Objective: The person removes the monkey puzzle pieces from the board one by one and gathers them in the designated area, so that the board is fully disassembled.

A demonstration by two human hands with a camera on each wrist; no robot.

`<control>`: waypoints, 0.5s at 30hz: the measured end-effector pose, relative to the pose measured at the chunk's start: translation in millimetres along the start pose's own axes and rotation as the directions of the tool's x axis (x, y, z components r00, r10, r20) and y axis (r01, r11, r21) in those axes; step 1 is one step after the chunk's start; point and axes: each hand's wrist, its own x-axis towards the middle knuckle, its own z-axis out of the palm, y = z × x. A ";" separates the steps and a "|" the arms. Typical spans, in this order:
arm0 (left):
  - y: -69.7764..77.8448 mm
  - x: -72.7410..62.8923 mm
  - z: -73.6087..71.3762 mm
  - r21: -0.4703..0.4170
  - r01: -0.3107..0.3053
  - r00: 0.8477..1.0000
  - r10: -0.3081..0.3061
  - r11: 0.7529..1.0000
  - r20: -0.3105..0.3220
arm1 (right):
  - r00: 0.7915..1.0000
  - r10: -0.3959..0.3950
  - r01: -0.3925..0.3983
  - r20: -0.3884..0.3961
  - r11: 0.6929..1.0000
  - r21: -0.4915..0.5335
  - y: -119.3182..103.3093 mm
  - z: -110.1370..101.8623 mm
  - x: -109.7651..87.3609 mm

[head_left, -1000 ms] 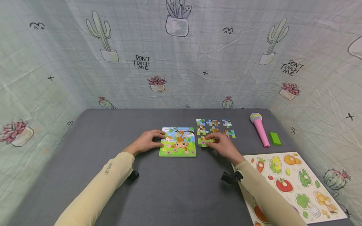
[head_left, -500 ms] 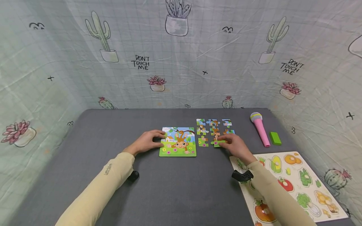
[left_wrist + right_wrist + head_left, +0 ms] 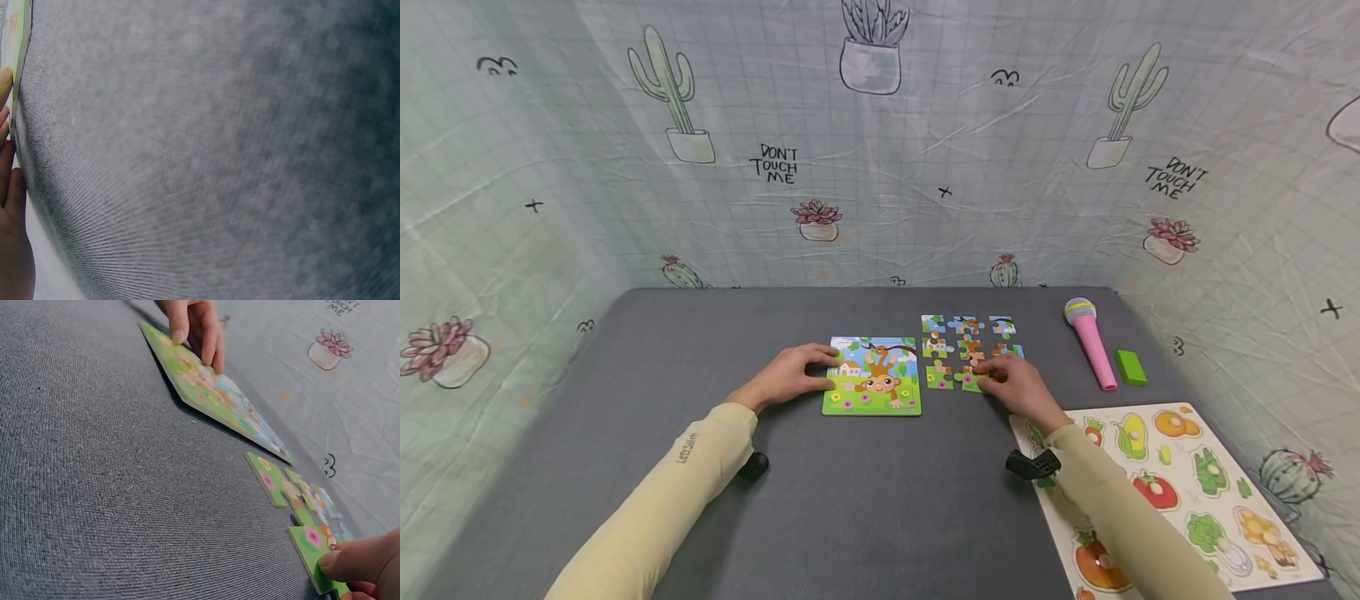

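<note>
A square monkey-picture puzzle board (image 3: 872,402) lies flat on the table. My left hand (image 3: 792,372) rests at its left side, thumb and fingertips on the edge. To the board's right, several jigsaw pieces (image 3: 934,347) sit in spaced rows. My right hand (image 3: 1018,388) holds a green jigsaw piece with a pink flower (image 3: 305,542) at the front of the middle column. In the right wrist view the thumb lies on top of that piece; the other fingers are partly hidden. The left wrist view shows mostly grey cloth, with the left fingers at its left margin.
Beyond the pieces at the right lie a pink toy microphone (image 3: 1092,346) and a green block (image 3: 1130,367). A vegetable peg board (image 3: 1187,492) covers the right front, partly beneath the right sleeve. A patterned curtain (image 3: 880,217) stands around the table's back and sides.
My right hand has moved right with the flower piece, off the front left piece to the middle column, then slightly back left. The left hand has stayed on the board.
</note>
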 end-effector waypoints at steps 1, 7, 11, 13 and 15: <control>-0.2 0.1 0.2 0.002 0.001 1.000 -0.001 1.000 0.000 | 1.000 -0.005 0.005 0.002 1.000 0.001 0.4 0.0 0.3; -0.2 -0.1 1.2 0.005 -0.008 1.000 0.008 1.000 0.004 | 1.000 -0.026 0.026 0.017 1.000 0.003 1.3 -1.1 -0.3; -0.1 -1.0 1.6 0.003 -0.015 1.000 0.015 1.000 -0.001 | 0.997 -0.072 0.072 0.041 0.997 -0.012 2.7 -1.4 -0.2; -0.2 -0.7 2.0 0.005 -0.018 1.000 0.018 1.000 -0.009 | 0.995 -0.088 0.089 0.049 0.996 -0.013 3.2 -2.0 -0.3; 0.1 -0.1 2.3 0.006 -0.019 1.000 0.019 1.000 -0.012 | 0.994 -0.095 0.096 0.056 0.995 -0.014 3.4 -3.4 -1.2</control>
